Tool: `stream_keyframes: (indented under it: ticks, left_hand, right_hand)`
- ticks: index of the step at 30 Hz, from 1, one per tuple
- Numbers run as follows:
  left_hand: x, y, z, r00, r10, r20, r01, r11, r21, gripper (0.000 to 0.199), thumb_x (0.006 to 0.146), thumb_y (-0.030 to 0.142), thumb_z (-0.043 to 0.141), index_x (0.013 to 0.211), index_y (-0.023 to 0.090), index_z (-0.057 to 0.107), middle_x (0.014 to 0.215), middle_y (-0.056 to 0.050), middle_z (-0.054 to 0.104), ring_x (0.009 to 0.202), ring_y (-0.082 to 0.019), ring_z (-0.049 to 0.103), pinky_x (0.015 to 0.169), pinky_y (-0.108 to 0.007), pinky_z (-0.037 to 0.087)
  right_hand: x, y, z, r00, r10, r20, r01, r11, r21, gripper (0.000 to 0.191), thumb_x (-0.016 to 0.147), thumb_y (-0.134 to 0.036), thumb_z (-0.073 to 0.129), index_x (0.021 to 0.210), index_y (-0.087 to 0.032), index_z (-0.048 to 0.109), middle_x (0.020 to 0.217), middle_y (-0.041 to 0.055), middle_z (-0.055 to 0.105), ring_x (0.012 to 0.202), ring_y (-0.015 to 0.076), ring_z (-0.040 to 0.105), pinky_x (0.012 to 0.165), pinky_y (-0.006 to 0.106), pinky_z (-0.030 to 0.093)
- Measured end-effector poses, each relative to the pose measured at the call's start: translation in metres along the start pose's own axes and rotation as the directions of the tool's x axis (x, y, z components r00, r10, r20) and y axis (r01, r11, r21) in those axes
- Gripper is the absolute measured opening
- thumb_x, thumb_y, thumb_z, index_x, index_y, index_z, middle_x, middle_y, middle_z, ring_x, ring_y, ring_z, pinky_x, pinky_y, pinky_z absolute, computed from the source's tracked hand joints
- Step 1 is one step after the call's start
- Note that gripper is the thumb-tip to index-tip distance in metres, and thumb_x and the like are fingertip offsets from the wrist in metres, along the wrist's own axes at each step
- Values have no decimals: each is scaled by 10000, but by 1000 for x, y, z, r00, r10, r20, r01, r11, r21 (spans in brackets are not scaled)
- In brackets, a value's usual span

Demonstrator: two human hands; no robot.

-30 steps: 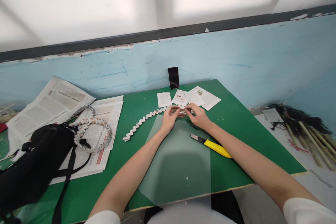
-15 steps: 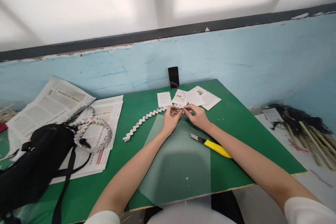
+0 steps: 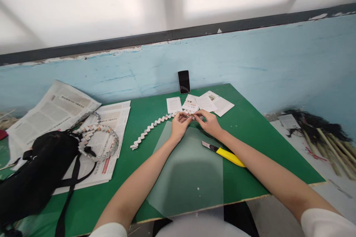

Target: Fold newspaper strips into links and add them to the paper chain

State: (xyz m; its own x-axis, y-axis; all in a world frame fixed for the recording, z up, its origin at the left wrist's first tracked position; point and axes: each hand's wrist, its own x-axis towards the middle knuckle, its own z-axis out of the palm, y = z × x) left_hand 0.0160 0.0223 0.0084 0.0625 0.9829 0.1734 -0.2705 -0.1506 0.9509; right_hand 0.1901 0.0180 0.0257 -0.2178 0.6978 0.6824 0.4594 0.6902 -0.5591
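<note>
A zigzag folded-paper chain (image 3: 151, 127) curves over the green table from the left up to my hands. My left hand (image 3: 180, 124) is closed around its near end, fingers curled. My right hand (image 3: 209, 121) pinches at the same spot, fingertips almost touching the left ones. The small piece between the fingertips is mostly hidden. A utility knife (image 3: 226, 155) with a yellow handle lies below my right hand, its blade out and pointing left. Beneath my forearms is a translucent sheet (image 3: 191, 177). Cut paper pieces (image 3: 205, 103) lie just beyond my hands.
A phone (image 3: 184, 82) leans against the blue wall at the back. On the left are newspapers (image 3: 111, 118), a black bag (image 3: 41, 170) with straps, and another coiled paper chain (image 3: 112, 144). Sticks (image 3: 330, 152) and black material lie on the floor to the right of the green table (image 3: 250, 126).
Both hands stay at the same place. My left hand has shifted very slightly left, with small finger movement at the chain's end.
</note>
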Motion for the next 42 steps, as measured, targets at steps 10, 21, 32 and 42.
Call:
stream_keyframes:
  ticks: [10,21,32,42]
  left_hand:
    - [-1,2,0,1000,-1,-23,1,1000,16,407,728,413,848,921,186,572,999,-78,706,961,-212,706,921,-407,576]
    - [1,0,-2,999,-4,-48,4,1000,4,430,703,417,867,911,184,571,972,-73,709,932,-205,709,901,-395,585]
    - [0,2,-1,999,29,-41,-28,999,26,396,720,419,852,915,192,593,920,-46,702,835,-185,710,847,-379,604]
    - [-1,2,-1,999,34,-33,-32,998,57,350,739,403,824,838,192,562,971,-55,699,916,-189,697,884,-351,579]
  right_hand:
    - [0,0,0,1000,4,6,-4,1000,4,181,1030,-342,526,1049,-226,662,957,80,725,865,227,693,819,365,573]
    - [1,-2,-1,1000,1,6,-1,1000,9,157,1026,-323,538,1047,-224,658,954,77,725,855,221,692,797,357,570]
    - [0,-2,0,1000,7,19,-7,1000,22,173,1030,-333,524,1066,-233,661,968,79,726,879,232,696,804,369,569]
    - [2,-4,-1,999,-9,38,8,1000,25,170,1030,-323,518,1070,-239,660,973,82,718,885,233,687,805,366,569]
